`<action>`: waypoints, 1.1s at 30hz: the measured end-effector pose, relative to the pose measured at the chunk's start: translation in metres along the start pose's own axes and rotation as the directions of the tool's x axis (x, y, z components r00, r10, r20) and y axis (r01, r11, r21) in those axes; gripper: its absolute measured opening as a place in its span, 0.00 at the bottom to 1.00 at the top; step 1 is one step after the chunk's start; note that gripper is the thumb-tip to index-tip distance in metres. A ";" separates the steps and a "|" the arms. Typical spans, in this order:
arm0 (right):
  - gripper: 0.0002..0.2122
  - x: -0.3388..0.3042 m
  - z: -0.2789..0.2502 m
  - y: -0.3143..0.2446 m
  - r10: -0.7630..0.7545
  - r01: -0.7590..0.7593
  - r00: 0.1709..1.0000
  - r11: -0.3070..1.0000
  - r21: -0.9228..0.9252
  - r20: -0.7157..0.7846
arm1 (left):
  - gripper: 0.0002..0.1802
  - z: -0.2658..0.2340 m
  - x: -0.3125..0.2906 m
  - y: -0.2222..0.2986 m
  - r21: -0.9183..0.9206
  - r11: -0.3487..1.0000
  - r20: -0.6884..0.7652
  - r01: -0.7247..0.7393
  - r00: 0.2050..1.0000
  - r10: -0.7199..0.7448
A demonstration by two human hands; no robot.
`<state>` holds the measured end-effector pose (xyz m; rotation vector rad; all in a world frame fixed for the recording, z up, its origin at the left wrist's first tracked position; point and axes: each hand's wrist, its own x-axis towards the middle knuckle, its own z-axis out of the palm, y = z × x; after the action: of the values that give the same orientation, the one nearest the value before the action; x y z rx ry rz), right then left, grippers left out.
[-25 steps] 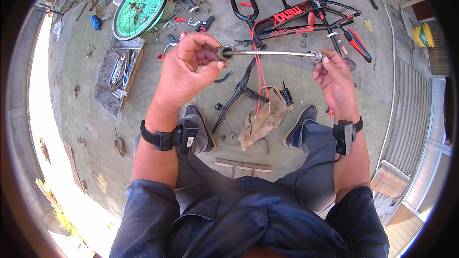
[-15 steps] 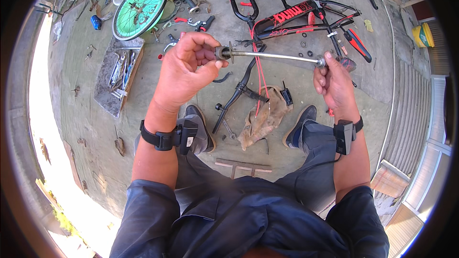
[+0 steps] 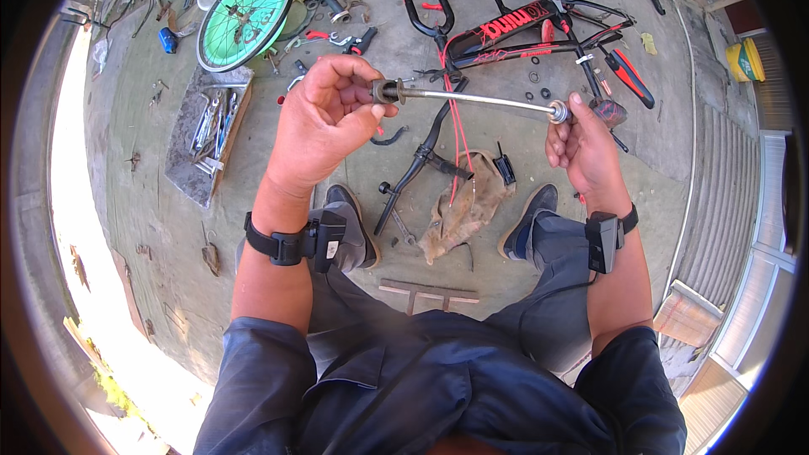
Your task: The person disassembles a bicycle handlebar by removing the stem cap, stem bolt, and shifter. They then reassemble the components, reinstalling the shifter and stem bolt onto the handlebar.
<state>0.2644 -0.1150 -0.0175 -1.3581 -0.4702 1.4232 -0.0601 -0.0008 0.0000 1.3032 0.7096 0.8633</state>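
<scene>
- Left hand [image 3: 323,122]: gripping the dark cylindrical fitting [image 3: 386,91] between thumb and fingers. Maintain a firm pinch, best judged clear of the rod's bore line.
- Right hand [image 3: 590,152]: fingers closed around the round metal fitting [image 3: 557,112] at the opposite end.
- Metal rod [image 3: 476,101]: spans both hands, raised above the floor [image 3: 404,274]. Support both ends evenly; a one-sided hold would probably let it tip.
- Control both fittings (either may slide or drop if loose).
- Work clear of the red cables [image 3: 453,122], which appear behind the rod, and of the bicycle frame [image 3: 581,42].
</scene>
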 end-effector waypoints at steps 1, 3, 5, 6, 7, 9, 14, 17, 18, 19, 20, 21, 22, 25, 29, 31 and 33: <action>0.17 -0.001 -0.002 -0.001 0.004 -0.004 0.999 1.000 0.003 0.038 | 0.19 0.000 0.000 0.000 -0.009 1.000 0.001 -0.012 1.000 0.012; 0.16 -0.001 -0.004 -0.001 0.006 -0.009 0.996 0.999 0.035 0.092 | 0.19 0.000 0.001 -0.001 -0.025 0.999 0.001 -0.027 1.000 0.027; 0.16 -0.001 -0.005 -0.001 0.001 -0.013 0.992 0.996 0.094 0.124 | 0.20 0.000 0.001 -0.001 -0.039 0.999 -0.002 -0.033 0.999 0.033; 0.15 -0.001 -0.005 -0.001 -0.011 -0.008 0.990 0.991 0.132 0.139 | 0.20 0.000 0.001 -0.002 -0.015 1.000 -0.004 -0.021 1.000 0.021; 0.14 -0.001 -0.005 -0.001 -0.023 -0.004 0.988 0.985 0.170 0.154 | 0.21 0.000 0.001 -0.003 0.009 1.000 -0.006 -0.008 1.000 0.008; 0.12 -0.001 -0.003 -0.003 -0.056 0.032 0.991 0.982 0.186 0.123 | 0.21 0.001 0.002 -0.005 0.139 0.990 -0.051 -0.009 0.999 0.016; 0.14 -0.002 -0.006 -0.005 -0.196 0.163 0.979 0.919 -0.360 -0.058 | 0.22 0.000 0.010 -0.014 0.411 0.909 -0.246 0.067 0.969 0.039; 0.15 0.005 -0.003 0.006 -0.386 0.292 0.922 0.622 -0.726 0.040 | 0.21 -0.001 0.009 -0.017 0.419 0.907 -0.206 0.040 0.977 0.052; 0.15 0.005 -0.004 0.009 -0.473 0.382 0.872 0.491 -0.783 0.128 | 0.20 0.000 0.008 -0.018 0.437 0.898 -0.193 0.056 0.981 0.032; 0.16 0.004 -0.004 0.011 -0.512 0.404 0.840 0.369 -0.837 0.179 | 0.20 0.002 0.008 -0.019 0.455 0.887 -0.181 0.073 0.983 0.012; 0.16 0.004 -0.004 0.013 -0.541 0.403 0.811 0.241 -0.883 0.223 | 0.19 0.004 0.008 -0.020 0.473 0.877 -0.170 0.088 0.985 -0.007; 0.16 0.004 -0.003 0.014 -0.542 0.414 0.806 0.232 -0.880 0.236 | 0.18 0.006 0.007 -0.021 0.480 0.871 -0.154 0.102 0.988 -0.030; 0.15 0.004 -0.002 0.015 -0.540 0.410 0.808 0.224 -0.884 0.237 | 0.17 0.008 0.006 -0.022 0.488 0.865 -0.138 0.116 0.989 -0.054; 0.15 0.002 0.000 0.014 -0.545 0.432 0.798 0.223 -0.874 0.256 | 0.15 0.012 0.007 -0.022 0.496 0.860 -0.131 0.122 0.989 -0.064; 0.14 0.002 0.003 0.014 -0.542 0.475 0.791 0.250 -0.844 0.285 | 0.13 0.012 0.008 -0.021 0.523 0.844 -0.144 0.118 0.988 -0.049; 0.13 0.001 0.007 0.017 -0.547 0.477 0.792 0.276 -0.834 0.271 | 0.13 0.013 0.008 -0.023 0.547 0.832 -0.150 0.086 0.989 -0.004; 0.12 -0.001 0.013 0.021 -0.563 0.510 0.767 0.243 -0.825 0.308 | 0.13 0.016 0.008 -0.026 0.569 0.817 -0.133 0.093 0.991 -0.020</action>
<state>0.2441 -0.1184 -0.0308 -1.7450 -1.6722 0.4533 -0.0390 -0.0035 -0.0233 1.7648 1.1630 0.7031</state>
